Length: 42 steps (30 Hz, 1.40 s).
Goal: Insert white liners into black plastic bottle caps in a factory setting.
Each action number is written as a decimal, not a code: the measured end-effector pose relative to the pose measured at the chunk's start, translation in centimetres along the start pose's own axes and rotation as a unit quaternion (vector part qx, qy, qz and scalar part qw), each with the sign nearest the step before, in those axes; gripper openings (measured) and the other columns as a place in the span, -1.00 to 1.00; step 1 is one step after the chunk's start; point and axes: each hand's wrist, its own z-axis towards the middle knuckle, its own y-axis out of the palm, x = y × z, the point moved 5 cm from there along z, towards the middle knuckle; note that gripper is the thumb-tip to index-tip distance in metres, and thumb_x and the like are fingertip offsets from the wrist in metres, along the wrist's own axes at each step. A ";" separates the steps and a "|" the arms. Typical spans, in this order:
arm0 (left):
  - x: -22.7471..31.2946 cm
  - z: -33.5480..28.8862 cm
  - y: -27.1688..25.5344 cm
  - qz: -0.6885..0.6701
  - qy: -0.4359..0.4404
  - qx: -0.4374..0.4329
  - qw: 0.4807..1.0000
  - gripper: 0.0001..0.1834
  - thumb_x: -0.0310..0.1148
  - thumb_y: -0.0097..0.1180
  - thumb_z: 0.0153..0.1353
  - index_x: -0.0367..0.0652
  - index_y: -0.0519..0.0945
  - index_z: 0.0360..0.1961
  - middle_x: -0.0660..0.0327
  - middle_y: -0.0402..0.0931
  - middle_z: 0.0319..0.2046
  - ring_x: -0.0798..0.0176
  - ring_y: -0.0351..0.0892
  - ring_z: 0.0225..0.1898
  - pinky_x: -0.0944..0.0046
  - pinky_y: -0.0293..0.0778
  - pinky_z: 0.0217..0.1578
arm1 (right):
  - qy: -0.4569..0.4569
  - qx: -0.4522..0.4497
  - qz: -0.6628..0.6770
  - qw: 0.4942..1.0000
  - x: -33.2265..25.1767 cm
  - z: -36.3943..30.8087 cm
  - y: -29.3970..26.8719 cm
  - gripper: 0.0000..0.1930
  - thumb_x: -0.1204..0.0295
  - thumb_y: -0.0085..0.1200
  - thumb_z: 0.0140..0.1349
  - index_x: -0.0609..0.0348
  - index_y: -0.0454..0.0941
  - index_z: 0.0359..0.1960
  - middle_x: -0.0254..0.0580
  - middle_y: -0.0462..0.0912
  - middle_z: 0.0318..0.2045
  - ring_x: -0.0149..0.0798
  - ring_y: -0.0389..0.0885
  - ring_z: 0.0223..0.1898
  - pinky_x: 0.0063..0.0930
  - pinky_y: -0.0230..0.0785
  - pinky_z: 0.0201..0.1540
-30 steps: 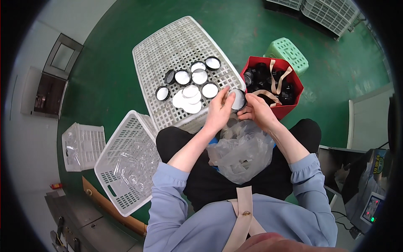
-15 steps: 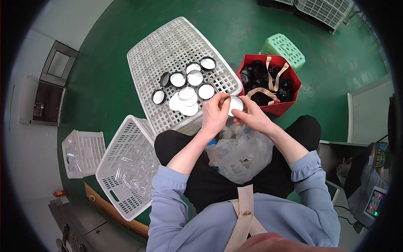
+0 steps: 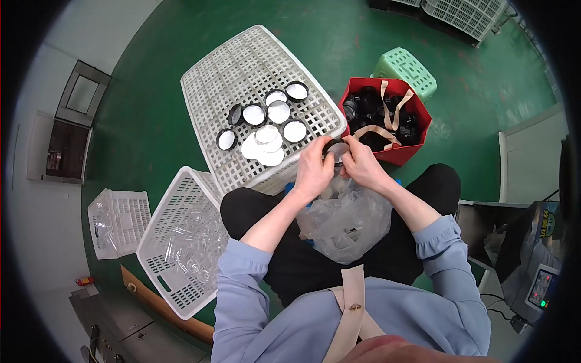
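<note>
My left hand point(image 3: 315, 169) and my right hand point(image 3: 364, 164) both grip a round black lid point(image 3: 334, 143), fingers around its rim and thumbs over its pale inner face. The lid is tilted, with its dark rim showing on the far side. Below it, a crumpled translucent plastic bag point(image 3: 348, 233) rests in my lap. Just past my hands, several black lids with white liners point(image 3: 254, 114) lie on an upturned white crate point(image 3: 227, 60). One dark lid point(image 3: 236, 115) leans on edge there. Loose white discs point(image 3: 270, 157) overlap in a pile nearest me.
Right of the crate stands a red bag point(image 3: 387, 158) full of black lids, its beige handles up. Behind it is a green stool point(image 3: 405, 69). At left, a white basket point(image 3: 158, 242) holds clear plastic containers, beside a smaller white basket point(image 3: 134, 212). A machine with a lit panel point(image 3: 543, 289) stands at right.
The lid between my hands has tipped: its white face lay turned up before, and now its black rim shows more. My hands have shifted slightly closer together.
</note>
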 end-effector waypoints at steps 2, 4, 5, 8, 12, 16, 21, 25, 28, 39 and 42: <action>0.4 -0.4 0.5 0.033 0.047 -0.018 0.998 -0.66 -0.56 0.02 0.13 -0.36 0.54 -0.03 -0.16 0.60 -0.19 -0.26 0.63 -0.20 -0.05 0.54 -0.13 | 0.001 0.018 -0.067 0.998 -0.1 -0.1 -0.1 -0.70 0.56 -0.12 0.26 0.44 0.43 0.00 0.18 0.67 -0.46 -0.04 0.76 -0.38 -0.14 0.59 -0.23; 0.5 -0.5 0.9 0.028 0.034 -0.026 0.999 -0.63 -0.59 -0.01 0.06 -0.38 0.53 -0.05 -0.19 0.59 -0.21 -0.32 0.60 -0.17 -0.11 0.51 -0.09 | -0.034 0.036 -0.107 0.993 1.4 0.2 0.0 -0.70 0.56 -0.11 0.24 0.43 0.43 -0.01 0.21 0.67 -0.45 0.01 0.76 -0.37 -0.11 0.58 -0.22; 0.7 -0.4 1.0 0.051 0.055 -0.018 0.997 -0.65 -0.58 0.00 0.06 -0.37 0.55 -0.07 -0.16 0.61 -0.26 -0.23 0.63 -0.24 -0.03 0.53 -0.18 | -0.068 0.052 -0.147 0.985 2.1 0.3 0.0 -0.69 0.57 -0.10 0.22 0.43 0.44 -0.01 0.24 0.67 -0.43 0.06 0.75 -0.35 -0.08 0.56 -0.21; 0.3 0.0 0.5 0.073 0.072 0.005 0.995 -0.68 -0.56 0.01 0.04 -0.34 0.57 -0.13 -0.14 0.61 -0.31 -0.19 0.65 -0.29 0.01 0.55 -0.25 | -0.077 0.051 -0.102 0.991 2.4 0.4 0.8 -0.67 0.55 -0.05 0.18 0.43 0.45 -0.02 0.24 0.67 -0.42 0.14 0.74 -0.32 -0.06 0.55 -0.19; 0.2 -0.2 -0.2 0.089 0.067 0.007 0.994 -0.73 -0.55 0.00 0.02 -0.32 0.59 -0.21 -0.16 0.61 -0.32 -0.25 0.64 -0.25 -0.06 0.54 -0.18 | -0.007 -0.005 0.009 1.000 1.2 0.1 1.5 -0.65 0.54 -0.01 0.14 0.42 0.47 -0.02 0.24 0.68 -0.39 0.21 0.73 -0.27 -0.09 0.54 -0.15; 1.0 -0.3 0.5 0.076 0.081 0.007 0.994 -0.72 -0.54 0.00 0.02 -0.33 0.58 -0.21 -0.16 0.61 -0.30 -0.26 0.64 -0.22 -0.08 0.54 -0.17 | -0.039 0.050 -0.062 0.996 2.5 0.6 0.9 -0.66 0.55 0.02 0.13 0.40 0.50 -0.04 0.23 0.71 -0.31 0.15 0.74 -0.23 -0.14 0.55 -0.13; 1.7 -0.7 0.4 0.041 0.050 -0.026 0.998 -0.64 -0.53 -0.01 0.10 -0.29 0.58 -0.04 -0.18 0.62 -0.22 -0.29 0.62 -0.15 -0.09 0.53 -0.09 | -0.073 0.074 -0.064 0.993 2.0 0.5 0.6 -0.69 0.62 -0.06 0.21 0.35 0.45 0.00 -0.08 0.66 -0.36 -0.41 0.65 -0.42 -0.48 0.53 -0.34; 0.7 0.7 -2.8 0.045 0.039 0.048 0.997 -0.60 -0.58 0.00 0.12 -0.28 0.58 0.03 -0.17 0.64 -0.15 -0.20 0.67 -0.10 0.00 0.55 -0.03 | -0.028 -0.061 0.055 0.996 2.4 1.8 0.2 -0.60 0.33 0.10 0.42 0.30 0.40 0.17 -0.19 0.65 -0.12 -0.37 0.65 -0.18 -0.45 0.53 -0.13; -1.2 2.2 -10.0 0.069 -0.001 0.173 0.982 -0.58 -0.57 0.00 0.13 -0.27 0.61 0.04 -0.07 0.69 -0.15 -0.03 0.72 -0.13 0.13 0.56 -0.02 | -0.013 -0.003 0.053 0.998 1.7 4.0 -3.3 -0.57 0.25 0.13 0.37 0.36 0.52 0.11 -0.06 0.67 -0.03 -0.29 0.64 -0.02 -0.41 0.45 0.11; -12.2 -16.1 -32.6 0.154 -0.171 0.389 0.892 -0.59 -0.49 0.02 0.15 -0.35 0.64 0.03 -0.02 0.71 -0.15 0.14 0.70 -0.10 0.19 0.55 0.01 | 0.079 0.043 -0.423 0.902 16.8 11.7 -12.1 -0.65 0.27 0.16 0.17 0.29 0.71 -0.14 0.18 0.74 -0.19 0.06 0.73 -0.07 -0.14 0.53 0.06; -18.7 -23.8 -32.9 0.217 -0.248 0.365 0.871 -0.58 -0.47 0.06 0.14 -0.31 0.66 0.04 -0.10 0.71 -0.14 0.02 0.72 -0.08 0.13 0.54 0.03 | 0.180 0.005 -0.433 0.883 20.1 12.0 -13.7 -0.65 0.29 0.16 0.12 0.28 0.72 -0.16 0.21 0.74 -0.19 0.09 0.74 -0.07 -0.11 0.54 0.06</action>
